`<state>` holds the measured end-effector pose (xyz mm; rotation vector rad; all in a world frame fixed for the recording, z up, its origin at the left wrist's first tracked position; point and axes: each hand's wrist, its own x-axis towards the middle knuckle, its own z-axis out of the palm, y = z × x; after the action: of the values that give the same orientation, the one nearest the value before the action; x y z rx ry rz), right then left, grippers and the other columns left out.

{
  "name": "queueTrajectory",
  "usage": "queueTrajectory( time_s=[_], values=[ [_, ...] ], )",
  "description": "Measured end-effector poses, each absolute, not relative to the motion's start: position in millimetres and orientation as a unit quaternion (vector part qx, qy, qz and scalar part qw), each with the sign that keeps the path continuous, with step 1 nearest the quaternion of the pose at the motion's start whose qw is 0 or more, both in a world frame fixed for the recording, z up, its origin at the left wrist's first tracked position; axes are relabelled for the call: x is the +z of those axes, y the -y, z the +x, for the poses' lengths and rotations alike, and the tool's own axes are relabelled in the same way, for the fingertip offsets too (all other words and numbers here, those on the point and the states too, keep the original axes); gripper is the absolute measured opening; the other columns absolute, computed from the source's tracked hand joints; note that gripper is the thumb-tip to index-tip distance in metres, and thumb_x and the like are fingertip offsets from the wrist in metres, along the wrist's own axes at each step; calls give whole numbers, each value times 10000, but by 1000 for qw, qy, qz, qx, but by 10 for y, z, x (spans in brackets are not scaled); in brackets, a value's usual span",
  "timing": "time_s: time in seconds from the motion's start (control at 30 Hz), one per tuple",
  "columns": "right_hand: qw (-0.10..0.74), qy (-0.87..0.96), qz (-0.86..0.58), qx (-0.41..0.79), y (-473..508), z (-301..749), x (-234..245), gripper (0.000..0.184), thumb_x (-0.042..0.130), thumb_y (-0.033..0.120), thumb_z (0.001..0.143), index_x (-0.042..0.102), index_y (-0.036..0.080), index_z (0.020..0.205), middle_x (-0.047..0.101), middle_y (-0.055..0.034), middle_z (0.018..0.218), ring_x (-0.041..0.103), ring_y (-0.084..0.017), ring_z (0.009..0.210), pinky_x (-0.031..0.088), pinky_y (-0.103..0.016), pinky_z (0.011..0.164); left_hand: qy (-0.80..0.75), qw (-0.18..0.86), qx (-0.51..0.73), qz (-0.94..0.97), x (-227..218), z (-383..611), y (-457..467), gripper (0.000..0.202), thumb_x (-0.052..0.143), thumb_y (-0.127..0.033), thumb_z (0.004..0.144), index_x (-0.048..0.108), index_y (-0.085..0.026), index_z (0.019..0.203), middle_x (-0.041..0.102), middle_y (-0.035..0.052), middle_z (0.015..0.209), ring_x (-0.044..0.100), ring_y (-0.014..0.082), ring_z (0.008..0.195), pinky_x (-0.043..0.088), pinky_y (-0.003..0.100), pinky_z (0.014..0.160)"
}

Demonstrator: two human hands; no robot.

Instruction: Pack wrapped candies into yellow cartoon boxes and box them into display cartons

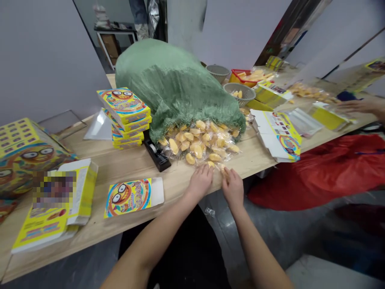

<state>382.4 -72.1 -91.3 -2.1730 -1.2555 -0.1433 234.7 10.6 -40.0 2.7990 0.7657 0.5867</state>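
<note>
A big green woven sack (174,86) lies on the wooden table (126,164), and several clear packets of yellow pieces (198,142) spill from its mouth. My left hand (200,181) rests at the near edge of the pile with its fingers curled on a packet. My right hand (233,186) sits beside it, fingers bent round another small packet at the table's edge. What exactly each hand grips is partly hidden by the fingers.
A black tape dispenser (156,154) lies left of the pile. Stacked yellow cartoon boxes (124,116), a flat box (132,196) and open boxes (51,208) lie left. Baskets (239,93), folded cartons (279,134) and another person's hand (361,106) are right. A red sack (325,172) is below.
</note>
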Motion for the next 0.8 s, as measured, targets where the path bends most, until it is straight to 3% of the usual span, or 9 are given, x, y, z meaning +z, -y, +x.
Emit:
queueTrajectory(
  time_s=[0.13,0.2,0.33,0.4,0.47,0.53,0.63,0.7,0.8],
  values=[
    [457,432,-776,-42,748,4008,-861,416,442,327,889,576,169,1249,617,-153,1214,574,-274,1127,448,-490,972,-233,83,173,953,-547,2198,-134,348,332,-77,940,541,-69,1217,615,193,1252,575,257,1203,471,362,1007],
    [469,475,-744,-43,691,3982,-821,394,451,313,895,575,196,1249,583,-143,1276,541,-261,1189,428,-474,1003,-215,84,158,960,-553,1859,-108,320,396,-78,926,545,-112,1208,627,160,1250,576,239,1204,476,354,1006],
    [327,645,-691,16,479,3704,-827,368,505,304,869,594,231,1219,539,-134,1346,495,-274,1248,342,-505,1064,-233,92,107,962,-443,1202,-35,293,490,-89,870,550,-154,1149,597,153,1286,565,248,1201,479,401,985],
    [255,673,-694,23,379,3566,-838,366,561,318,839,605,217,1189,556,-144,1331,489,-306,1248,239,-565,1101,-284,89,88,951,-399,1055,-23,241,570,-179,841,556,-152,1081,505,188,1377,532,295,1216,470,446,965],
    [244,663,-708,14,303,3491,-815,294,562,298,842,628,199,1111,611,-146,1255,508,-312,1220,163,-589,1119,-327,75,77,939,-399,1048,-45,306,639,-305,815,545,-139,1053,458,218,1401,490,340,1235,449,476,964],
    [295,632,-717,9,253,3482,-751,226,524,289,868,639,189,1035,670,-133,1118,564,-292,1135,234,-562,1100,-345,62,71,934,-429,1118,-98,373,637,-339,827,523,-121,1107,542,216,1289,511,337,1195,443,468,952],
    [429,531,-731,0,225,3518,-616,274,494,362,897,627,174,1047,678,-116,1018,609,-261,1007,424,-471,969,-356,57,74,930,-473,1205,-199,349,512,-198,900,471,-78,1226,627,184,1085,587,292,1053,456,446,908],
    [510,456,-730,11,230,3522,-542,331,488,405,906,606,175,1113,658,-113,1082,618,-235,965,485,-414,882,-352,60,82,930,-479,1200,-254,338,443,-123,913,467,-71,1246,634,173,1064,599,268,1025,455,432,907],
    [576,433,-692,43,242,3448,-493,353,478,387,924,583,206,1208,627,-102,1202,621,-215,1003,499,-392,883,-304,77,82,946,-446,1132,-278,315,440,-84,909,523,-167,1201,658,90,1079,600,204,1048,402,401,1006]
  ],
)
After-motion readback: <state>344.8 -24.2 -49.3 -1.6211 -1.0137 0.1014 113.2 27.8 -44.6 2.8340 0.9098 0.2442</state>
